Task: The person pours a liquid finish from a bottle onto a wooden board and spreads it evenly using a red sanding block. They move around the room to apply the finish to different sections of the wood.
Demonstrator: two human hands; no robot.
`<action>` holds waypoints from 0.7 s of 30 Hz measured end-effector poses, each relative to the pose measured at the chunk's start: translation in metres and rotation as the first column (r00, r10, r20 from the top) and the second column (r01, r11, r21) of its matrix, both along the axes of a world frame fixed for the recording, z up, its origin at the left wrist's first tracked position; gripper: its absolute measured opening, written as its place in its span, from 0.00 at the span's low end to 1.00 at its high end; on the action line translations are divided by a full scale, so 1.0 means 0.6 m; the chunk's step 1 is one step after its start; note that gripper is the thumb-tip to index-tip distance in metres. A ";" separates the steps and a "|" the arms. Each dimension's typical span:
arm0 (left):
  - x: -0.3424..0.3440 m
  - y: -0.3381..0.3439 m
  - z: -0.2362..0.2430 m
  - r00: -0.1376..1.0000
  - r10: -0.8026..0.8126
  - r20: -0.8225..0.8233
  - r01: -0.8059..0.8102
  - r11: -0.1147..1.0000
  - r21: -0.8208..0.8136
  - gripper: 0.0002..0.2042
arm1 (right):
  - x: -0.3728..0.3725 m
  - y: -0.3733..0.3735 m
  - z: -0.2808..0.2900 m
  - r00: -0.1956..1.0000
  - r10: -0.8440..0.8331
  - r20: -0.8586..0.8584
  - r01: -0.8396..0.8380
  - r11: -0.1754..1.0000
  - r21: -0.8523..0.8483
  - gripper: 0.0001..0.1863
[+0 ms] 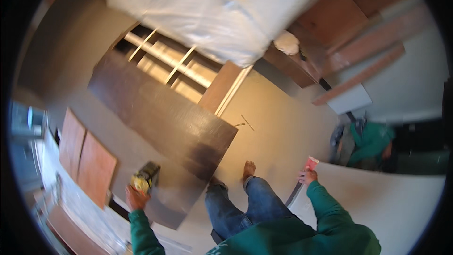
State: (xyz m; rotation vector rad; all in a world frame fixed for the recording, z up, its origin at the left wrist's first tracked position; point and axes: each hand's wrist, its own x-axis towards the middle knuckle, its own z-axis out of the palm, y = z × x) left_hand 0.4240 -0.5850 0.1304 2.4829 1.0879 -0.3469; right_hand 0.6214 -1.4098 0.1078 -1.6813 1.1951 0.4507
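Observation:
My left hand (136, 198) is closed around a black-and-yellow boxy object (149, 174), perhaps a power tool; blur hides its exact kind. It is over the lower part of a large dark brown board (155, 106). Off to the right, my right hand (307, 176) grips a small flat red piece (312, 162) with a pale edge, its kind unclear. That hand is beside the near edge of a white surface (363, 198). My bare foot (249, 169) stands on the tan floor right of the board.
Beyond the board lies a slatted wooden frame (181, 63), with white plastic sheeting (198, 4) behind it. Reddish-brown panels (96, 172) lean at the left; more boards (330, 19) are at the far right. Another person in green (370, 139) crouches at the right. Thin strips (247, 123) lie on the floor.

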 end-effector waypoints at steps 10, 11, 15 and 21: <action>0.088 -0.136 0.129 0.988 -0.069 -0.139 0.091 0.983 0.160 0.41 | -0.229 -0.186 0.077 0.983 -0.136 -0.120 0.118 0.982 -0.148 0.33; 0.090 -0.146 0.149 0.985 -0.098 -0.144 0.126 0.971 0.201 0.41 | -0.240 -0.197 0.068 0.977 -0.162 -0.141 0.145 0.982 -0.122 0.32; 0.164 -0.228 0.242 0.973 -0.223 -0.061 0.227 0.972 0.061 0.43 | -0.291 -0.271 0.036 0.945 -0.201 -0.260 0.211 0.977 0.012 0.31; 0.373 -0.455 0.380 0.787 -0.616 0.030 0.610 0.785 0.109 0.40 | -0.335 -0.344 0.005 0.938 -0.155 -0.310 0.220 0.957 0.189 0.32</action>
